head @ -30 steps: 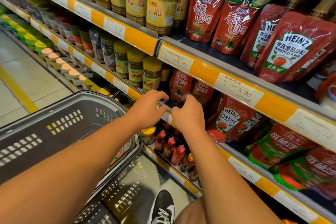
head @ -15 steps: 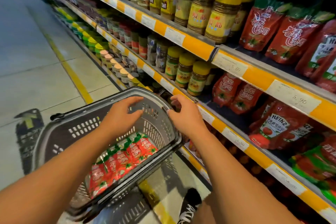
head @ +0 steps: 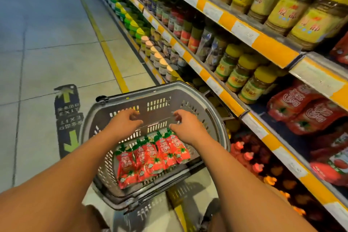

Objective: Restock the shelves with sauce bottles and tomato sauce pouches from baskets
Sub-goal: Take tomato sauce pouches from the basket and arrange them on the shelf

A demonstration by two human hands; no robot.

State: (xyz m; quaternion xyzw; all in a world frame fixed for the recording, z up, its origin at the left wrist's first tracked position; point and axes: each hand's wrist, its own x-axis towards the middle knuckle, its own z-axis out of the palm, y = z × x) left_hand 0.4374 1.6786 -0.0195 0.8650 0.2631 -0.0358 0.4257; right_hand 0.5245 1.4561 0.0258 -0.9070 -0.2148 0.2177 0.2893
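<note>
Red tomato sauce pouches (head: 152, 158) lie in a loose overlapping row on the floor of the grey basket (head: 130, 94), spouts pointing toward the far wall. Both of your hands hang over them inside the basket. Your left hand (head: 125, 121) has its fingers loosely curled and spread, and nothing is in it. Your right hand (head: 185, 127) is likewise half-open and empty, its fingertips (head: 176, 117) above the spout ends of the nearest pouches, not touching them as far as you can see.

The shelf slot for this product sits to your right, where matching red pouches (head: 301, 107) already lean in a stack beside the yellow-lidded jars (head: 258, 84). Below that, red-capped sauce bottles (head: 246, 154) stand on the lowest shelf, very near the basket rim.

Watch three things. The pouches are slick and soft; if you grab several by the bodies at once, one is likely to slide out and drop. Taking them by the spouts could leave them swinging into the jars as you carry them across. The basket seems to rest on another basket, only partly seen beneath it, so pressing down on the near edge might tip it. The shelved stack also looks slumped; pushing new pouches in hard could spill the front ones.
</note>
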